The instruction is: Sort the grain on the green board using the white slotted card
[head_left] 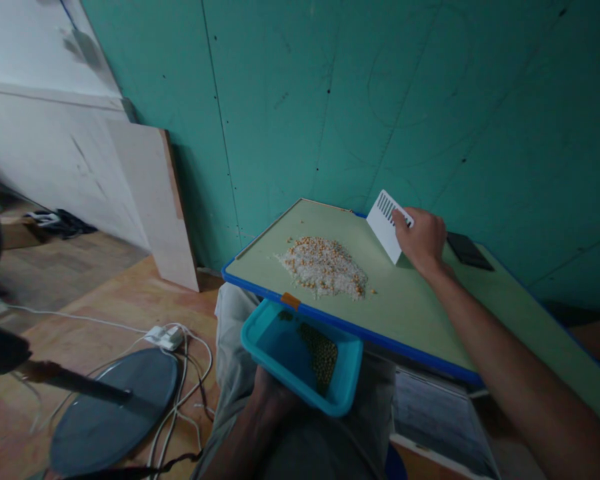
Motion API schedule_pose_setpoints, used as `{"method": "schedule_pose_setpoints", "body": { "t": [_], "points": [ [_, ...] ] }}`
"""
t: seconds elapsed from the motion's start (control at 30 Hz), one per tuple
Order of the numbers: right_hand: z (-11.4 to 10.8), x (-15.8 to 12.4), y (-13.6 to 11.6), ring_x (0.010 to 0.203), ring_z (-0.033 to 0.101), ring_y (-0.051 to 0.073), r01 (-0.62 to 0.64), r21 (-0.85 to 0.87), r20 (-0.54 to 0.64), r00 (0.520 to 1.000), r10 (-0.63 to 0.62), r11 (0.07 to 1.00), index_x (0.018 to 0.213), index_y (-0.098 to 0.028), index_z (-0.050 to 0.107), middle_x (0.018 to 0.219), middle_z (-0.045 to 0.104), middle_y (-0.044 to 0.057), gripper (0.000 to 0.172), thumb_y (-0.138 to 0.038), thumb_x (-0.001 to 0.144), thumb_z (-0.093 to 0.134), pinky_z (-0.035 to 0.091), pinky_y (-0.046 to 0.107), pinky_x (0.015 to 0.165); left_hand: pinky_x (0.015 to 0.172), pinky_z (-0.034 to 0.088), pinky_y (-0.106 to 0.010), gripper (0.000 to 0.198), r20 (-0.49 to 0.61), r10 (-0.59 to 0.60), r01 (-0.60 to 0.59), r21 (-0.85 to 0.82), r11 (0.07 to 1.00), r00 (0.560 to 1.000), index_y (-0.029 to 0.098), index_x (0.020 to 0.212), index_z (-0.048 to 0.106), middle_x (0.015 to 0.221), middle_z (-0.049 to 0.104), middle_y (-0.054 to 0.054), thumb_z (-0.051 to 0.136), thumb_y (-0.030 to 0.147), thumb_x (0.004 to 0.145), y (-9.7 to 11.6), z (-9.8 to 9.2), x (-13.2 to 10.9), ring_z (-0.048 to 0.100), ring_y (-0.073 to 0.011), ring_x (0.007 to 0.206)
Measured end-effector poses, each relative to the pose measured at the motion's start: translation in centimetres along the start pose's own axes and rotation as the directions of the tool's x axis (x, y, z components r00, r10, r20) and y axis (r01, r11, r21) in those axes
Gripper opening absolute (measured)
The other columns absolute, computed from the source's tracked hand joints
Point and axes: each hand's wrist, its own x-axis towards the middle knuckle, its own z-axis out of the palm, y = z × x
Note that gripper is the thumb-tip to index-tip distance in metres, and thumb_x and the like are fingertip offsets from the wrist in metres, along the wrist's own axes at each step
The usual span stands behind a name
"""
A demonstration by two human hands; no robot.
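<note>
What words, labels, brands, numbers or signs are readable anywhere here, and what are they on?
None can be read.
Tall green wall panel: faint marks, too blurred to make out as writing.
White slotted flat scraper in the right hand: no lettering visible.
Rectangular blue plastic tub: none visible.
White plastic power strip on the floor: too small and blurred to tell.
</note>
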Motion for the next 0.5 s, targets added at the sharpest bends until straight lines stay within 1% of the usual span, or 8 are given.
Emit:
{"method": "schedule_pose_setpoints", "body": {
  "t": [0.17, 0.23, 0.37, 0.43, 0.5],
  "points": [
    [0.6, -0.6, 0.3, 0.102, 0.081, 0.036, 0.048, 0.053, 0.017, 0.999, -0.049, 0.997, 0.122, -0.014, 0.094, 0.125, 0.090, 0.026, 0.049, -0.045, 0.121, 0.057, 0.051, 0.042, 0.085, 0.102, 0.067, -0.030, 0.034, 0.022, -0.006, 0.006, 0.002, 1.000, 1.000, 0.020, 0.109, 0.100, 0.097, 0.099, -0.005, 0.070, 0.033, 0.117, 0.1, -0.5, -0.1, 0.092, -0.0217, 0.093],
    [1.2, -1.1, 0.1, 0.102, 0.082, 0.035, 0.092, 0.094, 0.040, 0.995, -0.096, 0.991, 0.126, -0.017, 0.095, 0.124, 0.091, 0.024, 0.047, -0.047, 0.121, 0.059, 0.053, 0.042, 0.085, 0.105, 0.066, -0.031, 0.037, 0.027, -0.012, 0.012, 0.010, 1.000, 1.000, 0.020, 0.104, 0.100, 0.099, 0.099, -0.005, 0.069, 0.035, 0.118, 0.1, -0.7, -0.1, 0.092, -0.0217, 0.094],
    [2.5, -2.1, -1.2, 0.112, 0.085, 0.033, 0.218, 0.222, 0.078, 0.968, -0.240, 0.950, 0.121, -0.026, 0.098, 0.123, 0.094, 0.015, 0.039, -0.050, 0.120, 0.067, 0.061, 0.043, 0.096, 0.095, 0.069, -0.029, 0.041, 0.017, -0.008, 0.008, 0.029, 1.000, 1.000, 0.022, 0.092, 0.098, 0.096, 0.098, -0.003, 0.067, 0.032, 0.118, 0.1, -0.7, -0.1, 0.092, -0.0203, 0.090],
    [3.1, -2.4, -2.1, 0.118, 0.086, 0.033, 0.279, 0.301, 0.082, 0.945, -0.316, 0.912, 0.116, -0.027, 0.099, 0.123, 0.096, 0.013, 0.035, -0.050, 0.118, 0.072, 0.064, 0.045, 0.102, 0.090, 0.069, -0.028, 0.040, 0.008, 0.004, -0.004, 0.031, 1.000, 1.000, 0.022, 0.091, 0.097, 0.096, 0.098, -0.004, 0.069, 0.030, 0.117, 0.1, -0.8, -0.1, 0.092, -0.0205, 0.090],
    [3.6, -2.6, -2.8, 0.117, 0.088, 0.032, 0.330, 0.376, 0.085, 0.918, -0.387, 0.866, 0.113, -0.028, 0.100, 0.119, 0.097, 0.011, 0.030, -0.050, 0.116, 0.078, 0.067, 0.046, 0.105, 0.089, 0.069, -0.029, 0.038, 0.000, 0.008, -0.008, 0.031, 1.000, 1.000, 0.022, 0.091, 0.096, 0.096, 0.098, -0.005, 0.069, 0.028, 0.116, 0.2, -0.9, -0.1, 0.092, -0.0215, 0.090]
  ]
}}
